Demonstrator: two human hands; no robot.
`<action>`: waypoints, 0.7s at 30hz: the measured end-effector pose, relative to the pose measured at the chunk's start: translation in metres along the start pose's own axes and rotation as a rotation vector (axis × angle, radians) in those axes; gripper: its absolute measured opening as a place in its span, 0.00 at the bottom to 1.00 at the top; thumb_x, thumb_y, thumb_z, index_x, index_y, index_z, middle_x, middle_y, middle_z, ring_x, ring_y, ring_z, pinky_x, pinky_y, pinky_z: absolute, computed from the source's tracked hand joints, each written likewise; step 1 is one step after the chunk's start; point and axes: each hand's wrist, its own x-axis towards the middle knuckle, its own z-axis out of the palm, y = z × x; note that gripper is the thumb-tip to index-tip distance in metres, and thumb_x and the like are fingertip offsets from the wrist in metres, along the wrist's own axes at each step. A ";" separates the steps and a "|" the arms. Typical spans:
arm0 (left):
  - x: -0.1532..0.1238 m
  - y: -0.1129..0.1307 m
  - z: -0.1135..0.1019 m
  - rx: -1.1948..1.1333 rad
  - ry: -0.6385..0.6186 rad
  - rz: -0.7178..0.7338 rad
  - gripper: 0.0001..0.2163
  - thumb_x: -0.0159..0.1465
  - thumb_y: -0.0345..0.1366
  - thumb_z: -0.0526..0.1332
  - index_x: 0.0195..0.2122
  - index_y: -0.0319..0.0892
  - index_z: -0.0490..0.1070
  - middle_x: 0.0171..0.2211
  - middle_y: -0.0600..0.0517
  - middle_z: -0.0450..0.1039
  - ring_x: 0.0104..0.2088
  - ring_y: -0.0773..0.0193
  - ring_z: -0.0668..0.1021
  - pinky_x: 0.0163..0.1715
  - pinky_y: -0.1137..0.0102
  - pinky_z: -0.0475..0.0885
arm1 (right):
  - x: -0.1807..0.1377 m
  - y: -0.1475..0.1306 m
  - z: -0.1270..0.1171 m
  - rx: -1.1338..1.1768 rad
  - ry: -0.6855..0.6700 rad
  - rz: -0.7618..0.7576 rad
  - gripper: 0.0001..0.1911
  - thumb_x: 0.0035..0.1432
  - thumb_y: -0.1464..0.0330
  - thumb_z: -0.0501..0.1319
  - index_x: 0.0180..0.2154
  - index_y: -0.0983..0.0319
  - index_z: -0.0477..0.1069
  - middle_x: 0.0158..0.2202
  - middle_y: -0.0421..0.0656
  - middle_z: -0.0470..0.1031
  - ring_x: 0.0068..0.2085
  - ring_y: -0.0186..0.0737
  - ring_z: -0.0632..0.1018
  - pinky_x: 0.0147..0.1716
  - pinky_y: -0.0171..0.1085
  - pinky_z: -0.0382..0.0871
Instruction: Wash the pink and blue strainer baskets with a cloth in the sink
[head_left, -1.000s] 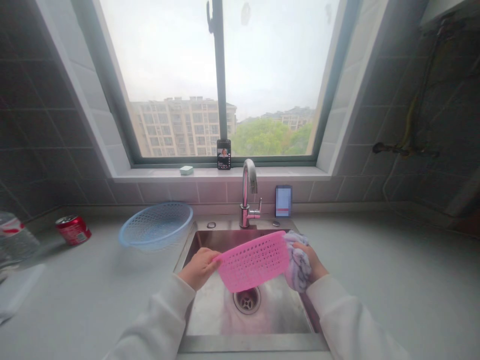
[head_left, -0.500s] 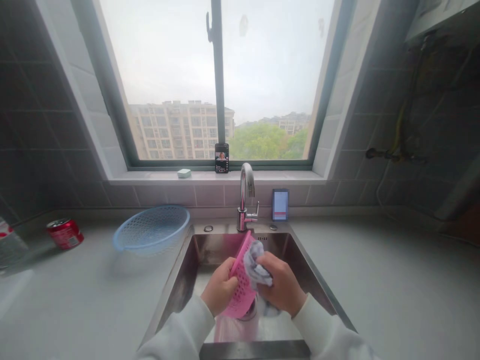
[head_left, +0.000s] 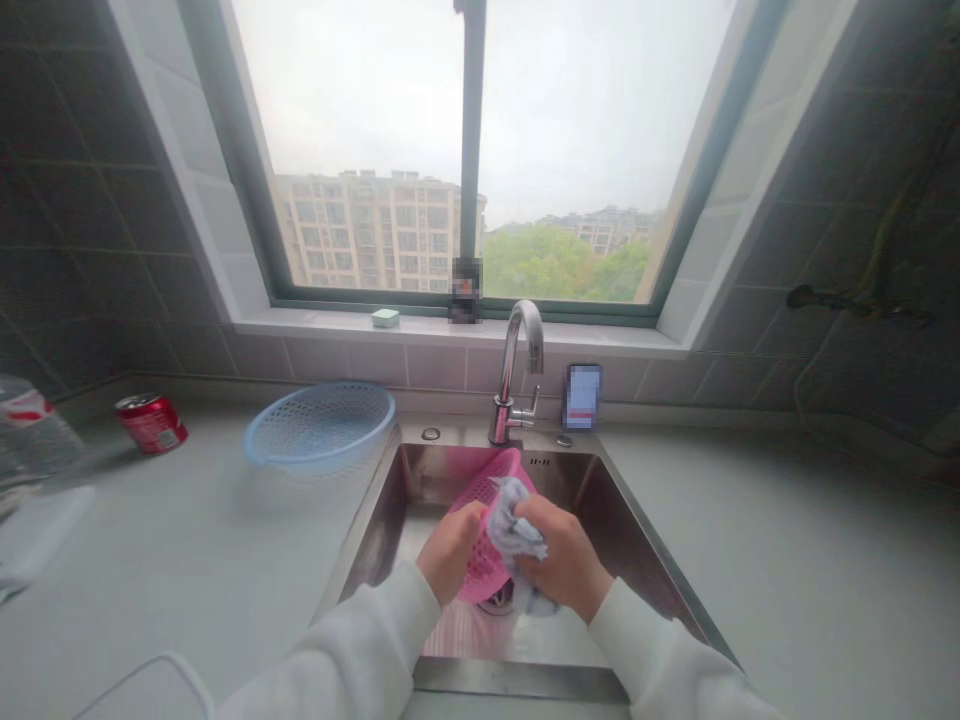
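Note:
Over the steel sink [head_left: 409, 595] a pink perforated plastic basket [head_left: 487, 570] is held up at a tilt. My left hand [head_left: 451, 550] is closed around its near left edge, thumb on top. A crumpled pale grey cloth [head_left: 513, 520] is bunched in my right hand [head_left: 562, 555], which presses it against the basket's right side; the cloth's tail hangs below the fingers. Part of the basket is hidden behind the cloth and both hands. Beneath it the sink drain [head_left: 496, 600] shows partly.
Behind the sink rises a chrome faucet [head_left: 514, 370], a phone [head_left: 582, 397] to its right. On the left counter sit a blue perforated basket [head_left: 322, 425], a red can [head_left: 151, 423] and a clear bottle [head_left: 34, 430]. A pale green block [head_left: 385, 318] and another phone [head_left: 466, 290] are on the sill.
The pink basket has turned so more of its far side shows left of the cloth. Both hands keep their grips. The camera view has shifted slightly left and down.

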 end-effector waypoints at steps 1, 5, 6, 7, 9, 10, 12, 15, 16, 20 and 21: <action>-0.001 0.001 -0.001 0.010 -0.001 -0.034 0.41 0.59 0.76 0.43 0.32 0.38 0.74 0.27 0.47 0.72 0.29 0.58 0.72 0.29 0.66 0.65 | 0.002 0.006 -0.002 0.042 0.058 0.067 0.10 0.44 0.73 0.63 0.33 0.56 0.72 0.32 0.39 0.75 0.32 0.41 0.75 0.33 0.36 0.64; -0.005 0.002 -0.002 0.064 -0.023 -0.104 0.41 0.58 0.76 0.43 0.33 0.40 0.73 0.25 0.50 0.72 0.24 0.61 0.70 0.24 0.68 0.59 | 0.006 0.025 -0.010 0.098 0.250 0.226 0.11 0.45 0.74 0.63 0.33 0.56 0.73 0.30 0.39 0.74 0.31 0.41 0.74 0.33 0.37 0.64; -0.005 0.001 -0.001 0.068 -0.026 -0.088 0.41 0.58 0.76 0.43 0.33 0.40 0.73 0.26 0.50 0.72 0.25 0.61 0.71 0.25 0.68 0.60 | 0.005 0.023 -0.008 0.078 0.239 0.199 0.09 0.45 0.74 0.63 0.32 0.56 0.73 0.29 0.39 0.74 0.30 0.40 0.73 0.32 0.37 0.62; -0.004 0.001 -0.001 0.061 -0.023 -0.066 0.41 0.58 0.76 0.42 0.33 0.40 0.73 0.26 0.49 0.72 0.26 0.61 0.71 0.26 0.68 0.61 | 0.003 0.017 -0.006 0.052 0.202 0.148 0.08 0.45 0.73 0.63 0.30 0.56 0.72 0.29 0.39 0.73 0.30 0.40 0.72 0.31 0.36 0.61; -0.002 0.000 0.001 0.023 -0.014 -0.014 0.42 0.58 0.77 0.41 0.33 0.40 0.74 0.28 0.48 0.72 0.29 0.59 0.71 0.29 0.67 0.64 | -0.002 0.002 0.001 0.002 0.089 0.026 0.06 0.46 0.72 0.63 0.29 0.56 0.70 0.29 0.39 0.72 0.29 0.39 0.71 0.30 0.36 0.59; -0.002 0.000 0.002 0.007 -0.010 0.010 0.43 0.57 0.77 0.41 0.33 0.39 0.75 0.29 0.48 0.73 0.31 0.59 0.72 0.31 0.66 0.65 | -0.004 -0.005 0.004 -0.007 0.038 -0.014 0.06 0.46 0.72 0.63 0.29 0.56 0.70 0.29 0.40 0.73 0.30 0.39 0.71 0.29 0.36 0.59; -0.001 0.000 0.001 0.003 -0.001 0.025 0.44 0.58 0.77 0.40 0.34 0.39 0.76 0.29 0.47 0.73 0.32 0.58 0.72 0.33 0.66 0.66 | -0.005 -0.007 0.006 0.022 0.014 -0.010 0.08 0.46 0.73 0.63 0.30 0.56 0.71 0.30 0.40 0.74 0.30 0.40 0.72 0.30 0.36 0.61; -0.004 0.003 0.000 0.043 -0.001 -0.029 0.43 0.58 0.77 0.41 0.34 0.39 0.76 0.27 0.48 0.71 0.29 0.59 0.71 0.28 0.67 0.62 | 0.000 0.015 -0.004 0.123 0.164 0.155 0.12 0.45 0.74 0.64 0.34 0.55 0.74 0.32 0.40 0.76 0.32 0.42 0.74 0.33 0.38 0.65; -0.006 0.004 -0.001 0.047 -0.015 -0.051 0.43 0.58 0.77 0.42 0.33 0.39 0.76 0.26 0.49 0.71 0.28 0.59 0.70 0.26 0.67 0.60 | 0.002 0.025 -0.009 0.147 0.229 0.212 0.12 0.45 0.73 0.65 0.35 0.54 0.75 0.32 0.40 0.76 0.32 0.43 0.75 0.34 0.39 0.65; -0.010 0.006 0.002 0.005 -0.069 -0.088 0.40 0.58 0.76 0.46 0.35 0.40 0.76 0.25 0.50 0.72 0.25 0.62 0.69 0.24 0.68 0.57 | 0.004 0.037 -0.021 0.116 0.345 0.285 0.09 0.46 0.72 0.65 0.32 0.54 0.74 0.29 0.39 0.75 0.30 0.42 0.73 0.32 0.39 0.63; -0.009 0.006 0.003 0.001 -0.063 -0.081 0.40 0.58 0.75 0.47 0.35 0.40 0.76 0.26 0.50 0.72 0.25 0.62 0.69 0.24 0.69 0.57 | 0.002 0.030 -0.019 0.096 0.321 0.259 0.09 0.46 0.72 0.65 0.32 0.55 0.73 0.28 0.39 0.74 0.29 0.42 0.73 0.31 0.39 0.62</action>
